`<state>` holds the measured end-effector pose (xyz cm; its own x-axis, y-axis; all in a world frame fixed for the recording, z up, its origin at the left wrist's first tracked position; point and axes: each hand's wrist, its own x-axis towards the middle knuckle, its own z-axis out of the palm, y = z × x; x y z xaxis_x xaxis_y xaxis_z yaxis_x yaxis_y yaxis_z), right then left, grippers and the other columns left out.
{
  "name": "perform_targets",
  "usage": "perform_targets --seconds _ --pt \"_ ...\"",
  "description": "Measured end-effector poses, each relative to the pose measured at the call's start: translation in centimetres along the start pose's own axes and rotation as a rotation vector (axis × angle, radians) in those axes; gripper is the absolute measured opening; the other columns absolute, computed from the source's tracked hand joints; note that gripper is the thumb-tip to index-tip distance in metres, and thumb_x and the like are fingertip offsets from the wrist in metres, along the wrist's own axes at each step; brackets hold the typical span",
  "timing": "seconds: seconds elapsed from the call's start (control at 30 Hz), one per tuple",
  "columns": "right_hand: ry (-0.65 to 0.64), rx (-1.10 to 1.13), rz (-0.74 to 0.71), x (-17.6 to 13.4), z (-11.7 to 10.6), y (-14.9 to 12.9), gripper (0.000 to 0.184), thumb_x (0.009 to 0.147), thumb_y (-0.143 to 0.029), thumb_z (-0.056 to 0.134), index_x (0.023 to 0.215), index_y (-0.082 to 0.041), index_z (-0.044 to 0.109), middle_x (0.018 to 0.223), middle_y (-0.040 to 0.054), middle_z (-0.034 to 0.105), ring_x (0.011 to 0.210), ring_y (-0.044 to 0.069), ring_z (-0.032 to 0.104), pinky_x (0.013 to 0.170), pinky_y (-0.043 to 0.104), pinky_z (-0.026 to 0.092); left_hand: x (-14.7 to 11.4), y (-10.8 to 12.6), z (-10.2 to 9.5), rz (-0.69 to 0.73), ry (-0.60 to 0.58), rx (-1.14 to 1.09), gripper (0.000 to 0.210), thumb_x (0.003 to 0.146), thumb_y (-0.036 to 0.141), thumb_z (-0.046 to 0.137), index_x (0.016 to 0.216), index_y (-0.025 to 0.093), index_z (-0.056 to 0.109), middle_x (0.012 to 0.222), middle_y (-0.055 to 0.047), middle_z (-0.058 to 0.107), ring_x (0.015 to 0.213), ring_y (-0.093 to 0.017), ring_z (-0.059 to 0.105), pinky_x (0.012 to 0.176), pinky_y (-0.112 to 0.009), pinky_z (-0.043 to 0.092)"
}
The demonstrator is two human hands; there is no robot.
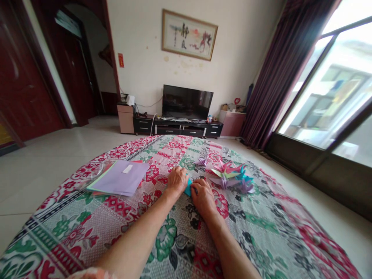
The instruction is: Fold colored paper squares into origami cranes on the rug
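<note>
A small piece of folded blue paper (188, 187) lies on the flowered tablecloth between my two hands. My left hand (177, 179) is closed on its left side, fingers curled over the edge. On the other side my right hand (202, 195) pinches the paper, covering part of it. Both hands rest low on the table, so much of the paper's shape is hidden. To the right sits a cluster of folded paper cranes in pink, yellow-green, blue and purple, among them a purple crane (223, 182). Another purple crane (201, 161) stands alone beyond my hands.
A stack of coloured paper sheets (120, 180), purple on top with a white label, lies left beside clear plastic wrapping. The round table wears a patterned tablecloth (165, 236). Past it stand a TV (187, 102) and a low cabinet (180, 128); a window (325, 93) is at right.
</note>
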<state>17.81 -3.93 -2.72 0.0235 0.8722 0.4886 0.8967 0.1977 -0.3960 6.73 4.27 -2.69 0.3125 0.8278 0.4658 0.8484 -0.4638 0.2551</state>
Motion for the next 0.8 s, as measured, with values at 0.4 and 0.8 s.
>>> perform_targets --seconds 0.4,0.8 --pt "-0.080 -0.056 0.018 -0.3 -0.2 -0.6 0.026 0.085 -0.015 0.043 0.081 -0.018 0.069 0.094 0.0070 0.064 0.091 0.017 0.055 0.088 0.025 0.037 0.9 -0.9 -0.5 0.302 -0.203 0.021 0.027 0.085 0.020 0.042 0.074 0.017 0.066 0.079 -0.007 0.060 0.084 -0.018 0.054 0.082 -0.029 0.043" --pt "-0.040 -0.012 0.040 0.0 0.0 -0.3 0.038 0.076 -0.013 0.046 0.111 -0.019 0.058 0.109 0.0064 0.062 0.102 0.020 0.051 0.091 0.028 0.035 -0.9 -2.4 -0.2 0.268 -0.080 -0.226 0.020 0.084 0.025 0.047 0.091 0.018 0.065 0.097 -0.006 0.060 0.094 -0.017 0.054 0.090 -0.032 0.042"
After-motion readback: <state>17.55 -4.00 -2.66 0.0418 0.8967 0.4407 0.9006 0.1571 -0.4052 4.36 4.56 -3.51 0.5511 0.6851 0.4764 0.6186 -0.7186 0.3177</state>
